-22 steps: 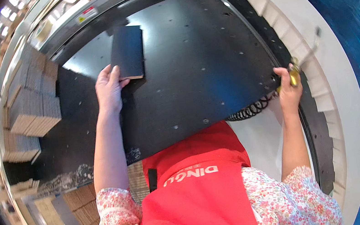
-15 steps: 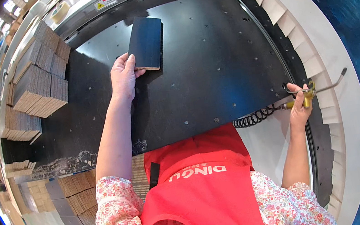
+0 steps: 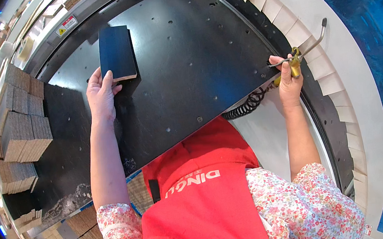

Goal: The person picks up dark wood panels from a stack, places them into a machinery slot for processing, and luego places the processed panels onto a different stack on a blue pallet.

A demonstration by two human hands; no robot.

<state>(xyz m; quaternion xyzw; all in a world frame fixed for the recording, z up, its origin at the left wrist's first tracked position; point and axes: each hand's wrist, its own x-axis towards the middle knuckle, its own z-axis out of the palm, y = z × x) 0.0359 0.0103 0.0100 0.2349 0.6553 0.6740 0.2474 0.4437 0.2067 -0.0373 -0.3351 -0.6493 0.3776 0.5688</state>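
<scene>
My left hand (image 3: 101, 94) grips the near-left corner of a small dark board (image 3: 115, 53), thumb on top and fingers beneath. The board has a smooth blue-black face and a pale brown cut edge, and it is held over the black work table (image 3: 179, 67). At the table's right edge, my right hand (image 3: 289, 81) is closed around a yellow-green air blow gun (image 3: 295, 66) with a bent metal nozzle pointing up and right. A black coiled hose (image 3: 248, 105) runs from the gun along the table's near edge.
Stacks of cut particleboard pieces (image 3: 27, 135) stand along the table's left side. More dark boards (image 3: 83, 237) lie below the near-left edge. A pleated white cover (image 3: 296, 31) curves along the right side. A tape roll (image 3: 26, 49) sits beyond the far-left rail.
The view has turned, so the table and stacks sit differently in the picture. Both hands appear further left; the left still holds the board and the right the blow gun.
</scene>
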